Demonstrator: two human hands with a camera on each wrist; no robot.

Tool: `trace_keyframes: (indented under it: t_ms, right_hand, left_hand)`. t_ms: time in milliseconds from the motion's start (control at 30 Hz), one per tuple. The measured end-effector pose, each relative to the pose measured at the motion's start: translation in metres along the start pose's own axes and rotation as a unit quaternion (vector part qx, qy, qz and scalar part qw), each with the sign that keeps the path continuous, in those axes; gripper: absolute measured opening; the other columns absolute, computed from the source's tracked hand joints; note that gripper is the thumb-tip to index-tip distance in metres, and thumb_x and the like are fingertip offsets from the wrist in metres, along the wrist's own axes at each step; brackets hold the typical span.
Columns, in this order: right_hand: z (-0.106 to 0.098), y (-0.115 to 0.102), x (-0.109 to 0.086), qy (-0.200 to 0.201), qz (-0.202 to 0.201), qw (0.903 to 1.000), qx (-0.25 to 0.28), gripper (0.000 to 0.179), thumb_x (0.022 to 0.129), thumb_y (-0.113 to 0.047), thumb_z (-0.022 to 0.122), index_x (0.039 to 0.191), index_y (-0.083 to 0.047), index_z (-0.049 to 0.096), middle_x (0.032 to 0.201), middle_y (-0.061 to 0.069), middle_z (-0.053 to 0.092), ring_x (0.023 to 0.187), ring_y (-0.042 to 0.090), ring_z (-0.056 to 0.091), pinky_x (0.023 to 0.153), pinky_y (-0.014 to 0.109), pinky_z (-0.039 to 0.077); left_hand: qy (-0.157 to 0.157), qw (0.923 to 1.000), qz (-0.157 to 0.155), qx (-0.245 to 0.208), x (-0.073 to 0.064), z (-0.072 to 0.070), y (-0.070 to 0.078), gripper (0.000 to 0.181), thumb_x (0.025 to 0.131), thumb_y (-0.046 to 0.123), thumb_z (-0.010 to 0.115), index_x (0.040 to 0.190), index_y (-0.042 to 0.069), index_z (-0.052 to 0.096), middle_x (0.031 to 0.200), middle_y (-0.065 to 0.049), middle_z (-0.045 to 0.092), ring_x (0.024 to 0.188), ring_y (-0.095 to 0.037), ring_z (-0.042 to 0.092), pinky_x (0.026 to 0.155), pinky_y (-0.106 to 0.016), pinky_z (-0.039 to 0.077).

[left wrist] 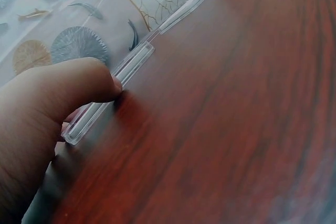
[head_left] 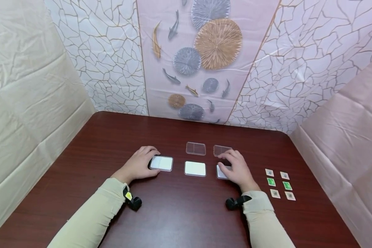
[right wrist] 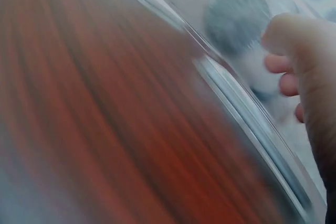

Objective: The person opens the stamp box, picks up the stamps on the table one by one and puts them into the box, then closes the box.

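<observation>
The left hand (head_left: pixel 141 163) pinches the left end of a flat, clear plastic rectangular case with a white filling (head_left: pixel 163 163), thumb on the side away from the table's far edge, fingers round the opposite side. The left wrist view backs that up: the thumb is right against the clear rim, and the case lies level, low over the dark reddish-brown wooden table (head_left: pixel 179 213); whether it touches the wood, I can't tell.

Across to the right hand (head_left: pixel 237 170), and here thumb and fingers are spread apart, poised above a second white-filled clear case (head_left: pixel 221 173), covering much of it from the head view. The right wrist view shows the thumb apart from that case, pinching nothing.

Between the hands sits a third white-filled clear case (head_left: pixel 195 168), flat on the table, its long sides running roughly along the far edge. Closer to that far edge lie two thin, see-through plastic rectangles: one (head_left: pixel 196 148) directly behind the middle case, the other (head_left: pixel 219 150) behind the right-hand case, partly hidden by the fingers.

And out towards the table's right edge, six small square cards in two columns of three: a pale pair (head_left: pixel 269 172) nearest the far edge, a bright green pair (head_left: pixel 271 182) in the middle, another pale pair (head_left: pixel 290 196) farthest from that edge.
</observation>
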State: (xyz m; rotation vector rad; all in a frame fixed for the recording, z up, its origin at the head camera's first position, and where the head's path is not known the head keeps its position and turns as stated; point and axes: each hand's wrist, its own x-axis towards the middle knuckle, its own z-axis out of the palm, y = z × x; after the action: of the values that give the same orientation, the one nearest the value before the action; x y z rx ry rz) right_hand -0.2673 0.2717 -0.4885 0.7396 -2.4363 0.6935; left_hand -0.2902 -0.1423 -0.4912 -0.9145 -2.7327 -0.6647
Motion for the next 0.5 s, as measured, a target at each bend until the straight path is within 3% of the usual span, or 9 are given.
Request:
trace_keyframes:
  t_ms: [167, 333, 500]
  right_hand:
    - [0.038, -0.039, 0.033, 0.003, -0.065, 0.9979, -0.003, 0.029, 0.085, -0.027, 0.071, 0.108, -0.010, 0.073, 0.106, 0.006, 0.066, 0.102, 0.028, 0.058, 0.097, 0.048, 0.042]
    - [0.071, -0.084, 0.059, -0.073, -0.069, 0.9945, -0.028, 0.044, 0.087, -0.041, 0.068, 0.121, -0.014, 0.070, 0.117, 0.004, 0.065, 0.112, 0.026, 0.057, 0.102, 0.047, 0.041]
    - [0.091, -0.113, 0.073, -0.162, -0.051, 0.9812, -0.091, 0.069, 0.083, -0.057, 0.067, 0.139, -0.016, 0.061, 0.127, 0.003, 0.060, 0.118, 0.024, 0.052, 0.103, 0.048, 0.040]
  left_hand:
    - [0.004, 1.0000, -0.002, 0.000, 0.000, -0.001, -0.003, 0.059, 0.075, 0.042, 0.077, 0.123, 0.011, 0.064, 0.130, -0.008, 0.056, 0.122, -0.030, 0.049, 0.103, -0.049, 0.040]
    - [0.008, 0.9999, -0.001, -0.008, 0.000, -0.001, -0.002, 0.057, 0.074, 0.041, 0.077, 0.121, 0.011, 0.066, 0.129, -0.008, 0.057, 0.121, -0.030, 0.050, 0.102, -0.050, 0.041]
    - [-0.002, 1.0000, -0.005, -0.008, 0.000, 0.000, -0.001, 0.056, 0.076, 0.043, 0.076, 0.122, 0.012, 0.065, 0.130, -0.006, 0.056, 0.121, -0.028, 0.049, 0.103, -0.049, 0.040]
